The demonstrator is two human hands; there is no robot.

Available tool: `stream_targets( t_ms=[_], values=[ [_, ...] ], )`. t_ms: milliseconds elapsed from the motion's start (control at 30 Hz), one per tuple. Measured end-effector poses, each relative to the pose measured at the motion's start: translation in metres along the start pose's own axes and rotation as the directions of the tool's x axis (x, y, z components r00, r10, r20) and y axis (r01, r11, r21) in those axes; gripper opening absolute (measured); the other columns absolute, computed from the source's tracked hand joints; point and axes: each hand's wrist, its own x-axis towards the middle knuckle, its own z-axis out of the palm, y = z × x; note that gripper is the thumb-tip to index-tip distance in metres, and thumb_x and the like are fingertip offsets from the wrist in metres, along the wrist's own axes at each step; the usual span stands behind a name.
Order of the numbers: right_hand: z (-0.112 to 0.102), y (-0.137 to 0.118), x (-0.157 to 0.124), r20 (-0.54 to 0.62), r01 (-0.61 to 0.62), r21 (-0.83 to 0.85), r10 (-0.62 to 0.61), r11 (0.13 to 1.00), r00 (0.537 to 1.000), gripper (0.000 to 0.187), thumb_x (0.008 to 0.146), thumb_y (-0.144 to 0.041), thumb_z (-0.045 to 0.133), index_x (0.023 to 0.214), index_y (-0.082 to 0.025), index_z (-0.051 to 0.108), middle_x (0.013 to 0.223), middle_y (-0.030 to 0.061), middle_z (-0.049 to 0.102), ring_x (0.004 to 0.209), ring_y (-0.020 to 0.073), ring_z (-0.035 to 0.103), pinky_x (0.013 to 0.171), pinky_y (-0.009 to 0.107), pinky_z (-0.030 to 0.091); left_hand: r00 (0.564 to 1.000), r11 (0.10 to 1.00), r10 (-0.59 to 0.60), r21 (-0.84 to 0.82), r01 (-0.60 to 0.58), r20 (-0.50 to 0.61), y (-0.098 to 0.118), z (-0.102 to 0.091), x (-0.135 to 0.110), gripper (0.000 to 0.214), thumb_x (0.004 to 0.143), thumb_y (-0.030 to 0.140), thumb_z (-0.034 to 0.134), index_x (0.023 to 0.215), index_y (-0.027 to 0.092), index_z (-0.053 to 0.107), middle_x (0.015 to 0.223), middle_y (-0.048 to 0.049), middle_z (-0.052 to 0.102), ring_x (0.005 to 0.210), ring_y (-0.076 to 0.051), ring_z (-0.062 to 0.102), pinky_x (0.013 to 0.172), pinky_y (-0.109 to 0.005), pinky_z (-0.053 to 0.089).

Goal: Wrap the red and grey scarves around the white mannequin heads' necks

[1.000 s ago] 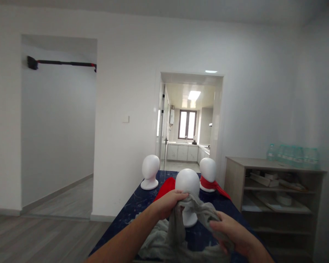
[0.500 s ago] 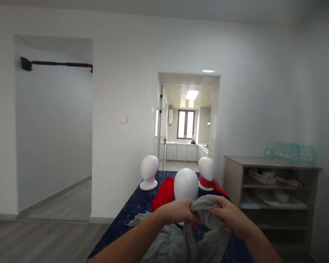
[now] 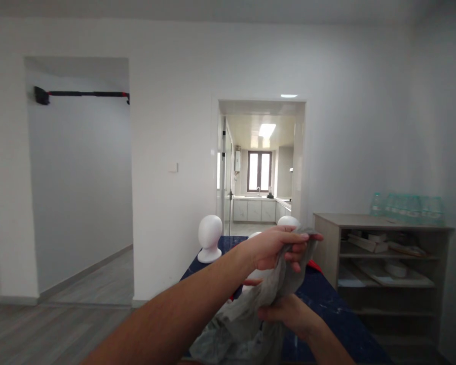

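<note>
A thin grey scarf hangs between my two hands, and its lower part lies bunched at the front of the table. My left hand, raised above the table, pinches the scarf's upper end between its fingers. Lower down, my right hand is closed around the fabric, its fingertips partly covered by it. One white mannequin head stands upright at the table's far left. My left hand and the scarf mostly hide a second head in the middle. Behind my fingers, a third head shows only its top.
Dark blue marbled table under the scarf. A piece of red cloth shows at its right edge. To the right stands a wooden shelf unit with plastic bottles on top. A doorway behind the table opens into a kitchen.
My left hand has risen up and right, pulling the scarf's end upward. My right hand has moved lower on the fabric. The hands, earlier close together, are now apart, and the middle head is more covered.
</note>
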Motion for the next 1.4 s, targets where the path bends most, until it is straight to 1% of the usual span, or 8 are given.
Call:
stream_targets(
  t_ms=[200,433,700,833,933,1033,1200,1400],
  values=[
    [-0.042,-0.019,-0.011,-0.052,-0.148,-0.164,0.141,0.975,0.989,0.049,0.067,-0.036,0.094,0.11,-0.019,0.08,0.094,0.0035,0.078,0.077,0.0183,0.065,0.061,0.024,0.046,0.974,0.972,0.202,-0.104,-0.213,-0.102,0.053,0.002,-0.004,0.03,0.1,0.022,0.059,0.127,0.014,0.068,0.073,0.0053,0.049,0.05,-0.005,0.042,0.05,-0.016,0.048],
    [-0.121,-0.1,-0.046,-0.171,-0.239,-0.46,0.178,0.855,0.969,0.04,0.065,-0.032,0.091,0.102,-0.018,0.082,0.096,0.0036,0.079,0.088,0.0246,0.068,0.078,0.031,0.055,0.937,0.939,0.3,-0.119,-0.324,-0.179,0.114,-0.007,-0.036,0.032,0.106,0.03,0.052,0.123,0.006,0.066,0.071,0.0047,0.051,0.043,-0.002,0.041,0.037,-0.01,0.033],
    [-0.161,-0.168,-0.047,-0.333,-0.237,-0.602,0.031,0.763,0.943,0.034,0.067,-0.037,0.087,0.092,-0.015,0.083,0.081,0.0031,0.076,0.077,0.023,0.065,0.066,0.027,0.05,0.953,0.965,0.246,-0.046,-0.257,-0.175,0.128,-0.03,-0.045,0.029,0.108,0.02,0.044,0.116,0.005,0.067,0.064,0.0075,0.044,0.037,0.0,0.029,0.03,-0.01,0.019],
    [-0.168,-0.136,-0.038,-0.289,-0.195,-0.744,-0.045,0.639,0.956,0.025,0.076,-0.041,0.079,0.079,-0.015,0.08,0.067,-0.0007,0.07,0.066,0.0176,0.056,0.063,0.027,0.044,0.955,0.98,0.196,0.013,-0.198,-0.223,0.121,-0.039,-0.04,0.026,0.107,0.02,0.047,0.105,0.009,0.07,0.061,0.0091,0.036,0.037,-0.001,0.023,0.03,-0.011,0.015],
    [-0.172,-0.092,-0.03,-0.207,-0.182,-0.785,0.026,0.593,0.978,0.023,0.081,-0.038,0.072,0.076,-0.016,0.077,0.068,-0.0018,0.068,0.067,0.0167,0.055,0.066,0.027,0.042,0.966,0.984,0.042,0.18,0.005,-0.257,0.113,-0.042,-0.037,0.021,0.103,0.024,0.055,0.1,0.012,0.073,0.06,0.0086,0.034,0.04,-0.002,0.019,0.032,-0.012,0.011],
    [-0.175,-0.05,-0.025,-0.159,-0.183,-0.762,0.095,0.621,0.983,0.022,0.077,-0.038,0.075,0.08,-0.016,0.076,0.073,-0.0016,0.069,0.072,0.0182,0.057,0.069,0.028,0.044,0.957,0.911,-0.072,0.372,0.178,-0.281,0.11,-0.042,-0.035,0.015,0.094,0.028,0.07,0.095,0.014,0.075,0.06,0.0078,0.035,0.045,-0.003,0.019,0.035,-0.012,0.012],
    [-0.179,-0.003,-0.023,-0.127,-0.185,-0.712,0.135,0.678,0.983,0.028,0.08,-0.043,0.076,0.089,-0.016,0.075,0.081,0.0007,0.07,0.077,0.0174,0.058,0.071,0.027,0.046,0.942,0.852,-0.068,0.472,0.226,-0.328,0.108,-0.045,-0.031,0.022,0.087,0.038,0.078,0.091,0.016,0.074,0.06,0.0074,0.035,0.048,-0.005,0.02,0.039,-0.018,0.01],
    [-0.188,0.013,-0.035,-0.25,-0.326,-0.64,0.212,0.696,0.945,0.038,0.087,-0.052,0.071,0.076,-0.016,0.067,0.053,-0.0076,0.044,0.05,0.0088,0.035,0.047,0.024,0.027,0.929,0.563,-0.087,0.752,0.343,-0.359,0.105,-0.056,-0.043,0.025,0.079,0.039,0.084,0.078,0.02,0.067,0.057,0.0048,0.043,0.048,-0.008,0.031,0.041,-0.026,0.016]
  ],
)
